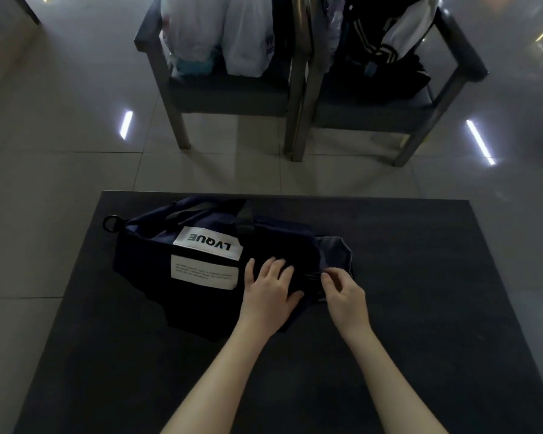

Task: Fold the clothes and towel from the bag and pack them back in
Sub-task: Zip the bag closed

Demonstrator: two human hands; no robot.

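A dark navy duffel bag [157, 261] with white labels lies on its side on the black table [420, 308]. My left hand [270, 286] rests flat on the bag's right part, fingers spread. My right hand [342, 289] pinches a small metal zipper pull [311, 276] at the bag's right end. A bluish-grey piece of cloth [336, 252] shows at that end, just beyond my right fingers. Whether it lies inside the bag or beside it is unclear.
A black ring [111, 224] hangs at the bag's left end. Beyond the table stand two dark chairs: the left chair [182, 95] holds white plastic bags [245, 36], the right chair [445, 89] holds dark and white clothing [389, 42]. Tiled floor surrounds the table.
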